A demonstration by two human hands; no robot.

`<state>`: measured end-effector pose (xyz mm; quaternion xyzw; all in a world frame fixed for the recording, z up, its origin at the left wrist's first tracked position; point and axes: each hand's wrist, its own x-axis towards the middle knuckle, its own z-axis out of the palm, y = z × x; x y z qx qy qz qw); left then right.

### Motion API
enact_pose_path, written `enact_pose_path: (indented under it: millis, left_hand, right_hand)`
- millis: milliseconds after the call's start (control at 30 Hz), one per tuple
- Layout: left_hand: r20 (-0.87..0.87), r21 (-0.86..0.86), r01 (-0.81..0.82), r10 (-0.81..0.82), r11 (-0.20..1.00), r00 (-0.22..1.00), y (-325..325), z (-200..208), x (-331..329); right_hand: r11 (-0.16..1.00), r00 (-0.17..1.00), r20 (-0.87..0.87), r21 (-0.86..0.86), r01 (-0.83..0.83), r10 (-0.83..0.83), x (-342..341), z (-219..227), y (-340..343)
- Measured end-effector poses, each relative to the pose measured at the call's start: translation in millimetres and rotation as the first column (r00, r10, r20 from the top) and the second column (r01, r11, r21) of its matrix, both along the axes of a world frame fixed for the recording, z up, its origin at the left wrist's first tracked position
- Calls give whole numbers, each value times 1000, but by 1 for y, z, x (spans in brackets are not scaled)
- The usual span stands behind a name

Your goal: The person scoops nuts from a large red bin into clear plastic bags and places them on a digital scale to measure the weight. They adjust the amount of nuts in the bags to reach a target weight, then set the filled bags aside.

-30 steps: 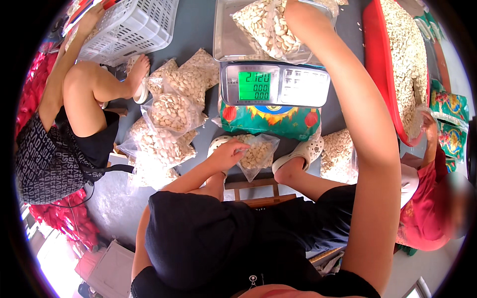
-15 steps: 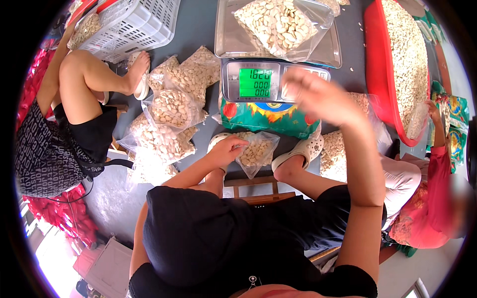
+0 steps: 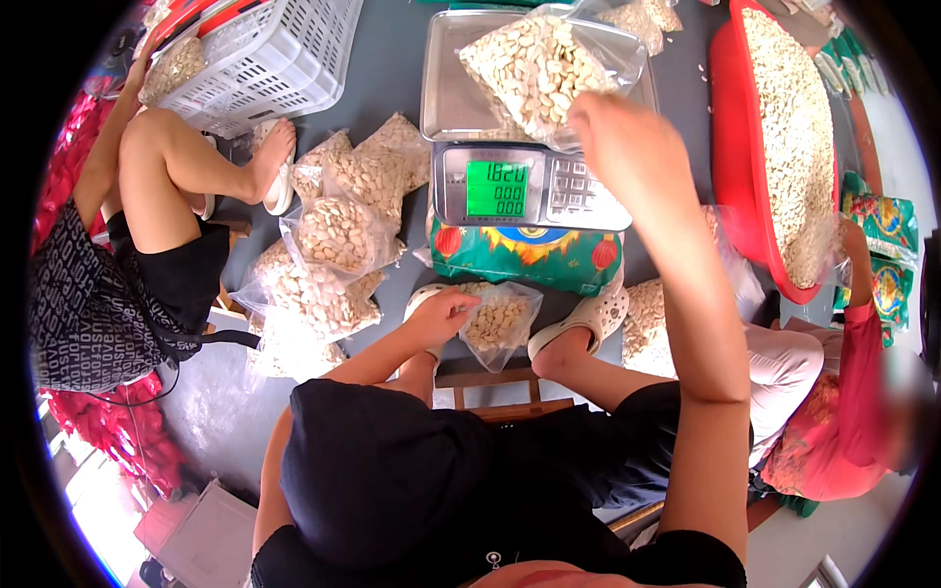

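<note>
A clear plastic bag of pale flat seeds (image 3: 524,73) lies tilted on the steel pan (image 3: 446,98) of a digital scale (image 3: 490,186) with a lit green display. My right hand (image 3: 632,147) reaches over the scale's keypad, its fingers curled closed against that bag's right edge; the fingertips are partly hidden. Low between my feet, my left hand (image 3: 441,316) pinches the upper left edge of a smaller clear bag of seeds (image 3: 498,321). Beneath the scale shows a green printed package (image 3: 529,260).
Several filled seed bags (image 3: 338,235) are piled at the left, and another (image 3: 647,318) lies by my right foot. A red tub of seeds (image 3: 725,127) stands at the right. A white basket (image 3: 284,59) is at the far left. One person sits on each side of me.
My right hand has moved from above the keypad forward to the bag on the scale. My left hand stays at the small bag. The view has shifted slightly.
</note>
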<state>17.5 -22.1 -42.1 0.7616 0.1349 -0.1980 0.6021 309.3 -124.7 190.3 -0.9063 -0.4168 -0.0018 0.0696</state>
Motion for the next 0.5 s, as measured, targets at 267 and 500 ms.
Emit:
enact_pose_path:
  millis: [267, 500]
  left_hand:
    - [-8, -12, 58, -58, 998, 998, 2, 15, 11]
    - [-16, 28, 49, -48, 998, 999, 2, 7, 5]
  right_hand:
    - [1000, 1000, -5, -14, 5, -5, 68, -61, 59]
    - [991, 998, -50, 125, 39, -33, 96, -58, 56]
